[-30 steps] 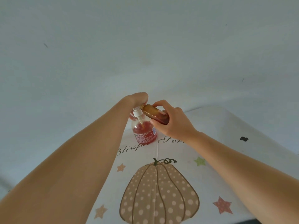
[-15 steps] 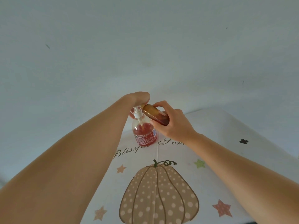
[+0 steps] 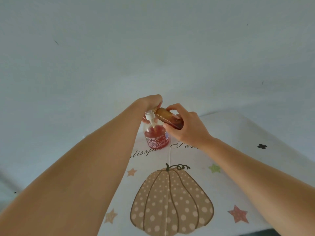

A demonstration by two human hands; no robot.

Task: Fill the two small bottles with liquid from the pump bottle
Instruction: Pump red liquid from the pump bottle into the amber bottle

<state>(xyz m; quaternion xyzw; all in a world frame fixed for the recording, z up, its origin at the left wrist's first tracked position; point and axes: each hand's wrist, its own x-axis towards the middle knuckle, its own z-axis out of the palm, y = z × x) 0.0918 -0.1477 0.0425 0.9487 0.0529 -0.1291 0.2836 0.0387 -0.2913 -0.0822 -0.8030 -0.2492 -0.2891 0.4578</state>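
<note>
Hardly anything has moved since half a second ago: both hands hold their places over the pump bottle, and the whole scene sits only a touch further right in the view. Fingertips of the right hand curl under the small amber bottle with the thumb on top, pinching it around its body. It is tilted, nearly lying over, its mouth up and to the left, right at the white pump head. Fingers of the left hand bend down over the far side of that pump head and are mostly hidden behind the wrist; one fingertip shows left of the neck. Partly full of red liquid, the pump bottle stands upright near the far edge of a tablecloth printed with stars and a dotted pumpkin. Behind is a pale wall.
</note>
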